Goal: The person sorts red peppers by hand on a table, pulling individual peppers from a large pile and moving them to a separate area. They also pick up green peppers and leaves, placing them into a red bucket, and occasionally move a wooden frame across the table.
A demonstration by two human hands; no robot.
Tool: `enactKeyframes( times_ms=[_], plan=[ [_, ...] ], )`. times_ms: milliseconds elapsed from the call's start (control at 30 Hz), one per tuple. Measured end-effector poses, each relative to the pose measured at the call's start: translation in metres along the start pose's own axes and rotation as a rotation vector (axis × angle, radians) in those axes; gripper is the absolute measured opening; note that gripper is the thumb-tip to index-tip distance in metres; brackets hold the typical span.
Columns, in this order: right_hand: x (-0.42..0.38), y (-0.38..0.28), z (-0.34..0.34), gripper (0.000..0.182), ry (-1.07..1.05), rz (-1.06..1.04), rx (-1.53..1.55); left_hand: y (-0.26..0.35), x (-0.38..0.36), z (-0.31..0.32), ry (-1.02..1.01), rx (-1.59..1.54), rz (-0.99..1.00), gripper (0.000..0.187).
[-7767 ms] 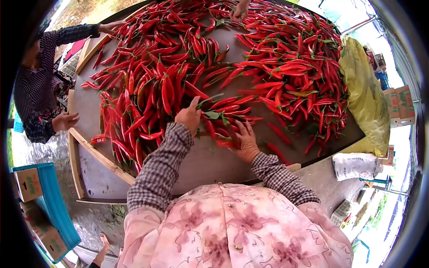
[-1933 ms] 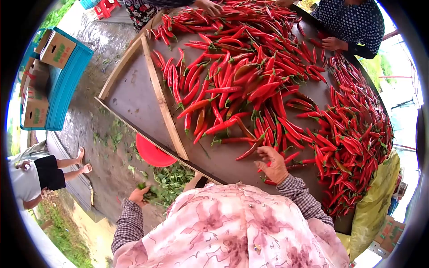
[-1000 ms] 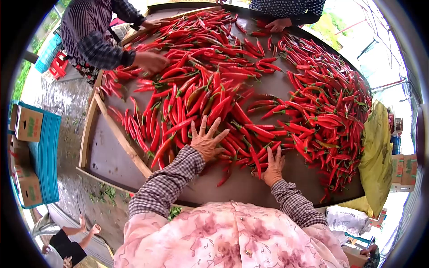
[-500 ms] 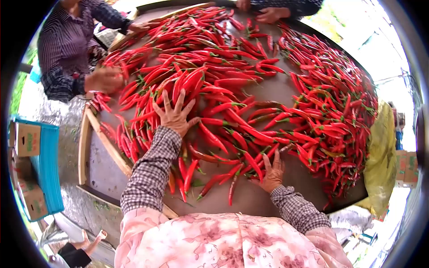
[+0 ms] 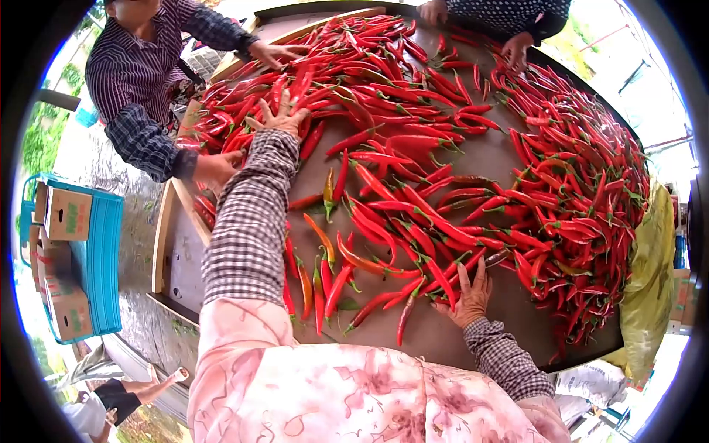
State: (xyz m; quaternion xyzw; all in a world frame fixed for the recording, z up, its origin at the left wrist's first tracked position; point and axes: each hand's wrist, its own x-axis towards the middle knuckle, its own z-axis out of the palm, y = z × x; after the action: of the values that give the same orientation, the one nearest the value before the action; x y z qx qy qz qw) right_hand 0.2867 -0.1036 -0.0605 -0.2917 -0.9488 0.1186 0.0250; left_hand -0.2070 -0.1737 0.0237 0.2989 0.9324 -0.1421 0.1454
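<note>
While the left hand point(image 5: 277, 118) lies spread flat, holding nothing, on the far chillies point(image 5: 413, 184) heaped across the table point(image 5: 480, 151), I'd rake gently; the right hand point(image 5: 469, 299) rests open-fingered on the near ones, gripping none.

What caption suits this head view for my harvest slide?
Left hand spread far out on red chillies, right hand resting on near ones, co-workers' hands alongside.

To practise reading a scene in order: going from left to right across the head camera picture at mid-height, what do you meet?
Cardboard boxes → blue crate → wooden table edge → person's left sleeve → red chilli peppers → yellow sack.
</note>
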Motion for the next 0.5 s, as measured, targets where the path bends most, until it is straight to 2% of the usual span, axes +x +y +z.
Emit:
enactKeyframes(
  times_ms=[33,67,133,167,200,233,267,300,333,400,433,500],
  plan=[
    [0.000,0.000,0.000,0.116,-0.002,0.000,0.006,-0.001,0.006,0.008,0.106,0.014,-0.029,0.066],
    [0.001,0.000,0.001,0.115,-0.001,0.000,0.015,0.001,-0.010,0.002,0.212,0.000,0.040,0.067],
    [0.000,0.000,0.001,0.115,-0.012,0.017,0.017,0.003,-0.038,0.038,0.637,-0.039,0.314,0.073],
    [-0.001,0.001,0.002,0.115,-0.015,0.020,0.013,0.016,-0.073,0.051,0.815,-0.214,0.487,0.072],
    [-0.001,0.001,0.003,0.115,-0.019,0.020,0.008,0.021,-0.108,0.075,0.729,-0.214,0.645,0.062],
    [-0.002,0.001,0.003,0.115,-0.020,0.018,0.011,0.030,-0.137,0.132,0.134,-1.009,0.775,0.056],
    [-0.001,0.001,0.002,0.115,-0.031,0.027,-0.004,0.038,-0.207,0.109,0.247,-0.135,0.924,0.053],
    [-0.001,0.000,0.003,0.114,-0.042,0.033,-0.018,0.043,-0.238,0.154,0.314,-0.202,1.164,0.055],
    [0.000,-0.001,0.003,0.114,-0.044,0.027,-0.013,0.039,-0.275,0.167,0.176,-0.285,1.267,0.059],
    [0.000,-0.003,0.000,0.115,-0.035,0.043,-0.036,0.049,-0.313,0.198,0.044,-0.485,1.310,0.060],
    [0.000,-0.002,0.000,0.113,-0.026,0.031,-0.039,0.055,-0.316,0.203,0.049,-0.487,1.308,0.060],
    [-0.001,-0.001,0.002,0.113,-0.033,0.033,-0.043,0.065,-0.319,0.211,-0.062,-0.400,1.152,0.066]
  ],
)
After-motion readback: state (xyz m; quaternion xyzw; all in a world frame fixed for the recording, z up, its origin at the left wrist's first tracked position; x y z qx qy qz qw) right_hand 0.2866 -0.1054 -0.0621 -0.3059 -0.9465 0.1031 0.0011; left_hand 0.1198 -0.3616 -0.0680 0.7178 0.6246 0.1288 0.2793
